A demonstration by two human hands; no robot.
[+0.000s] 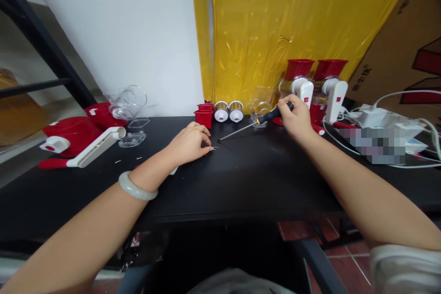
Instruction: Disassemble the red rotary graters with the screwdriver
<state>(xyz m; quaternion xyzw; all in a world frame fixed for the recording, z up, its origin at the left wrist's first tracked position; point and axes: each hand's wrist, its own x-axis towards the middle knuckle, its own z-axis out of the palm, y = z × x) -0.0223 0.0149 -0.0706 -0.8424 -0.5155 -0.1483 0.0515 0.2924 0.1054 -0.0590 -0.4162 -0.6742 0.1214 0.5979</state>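
Observation:
My right hand (295, 118) is closed around the dark handle of a screwdriver (237, 132), whose long shaft slants down to the left. Its tip sits just above the black tabletop, close to the fingertips of my left hand (191, 142). Those fingers pinch a small metal screw (215, 148) low over the table. Something white (173, 171) pokes out from beneath my left wrist, with a bit of red by the fingers; most of it is hidden. Two more screws (139, 158) lie on the table to the left.
Red-and-white crank grater parts (74, 135) and clear plastic pieces (132, 139) lie at left. Red trays (204, 117) and two grater drums (228, 111) stand at the back. Two upright graters (299, 71), white cables and a power strip (374, 117) occupy the right.

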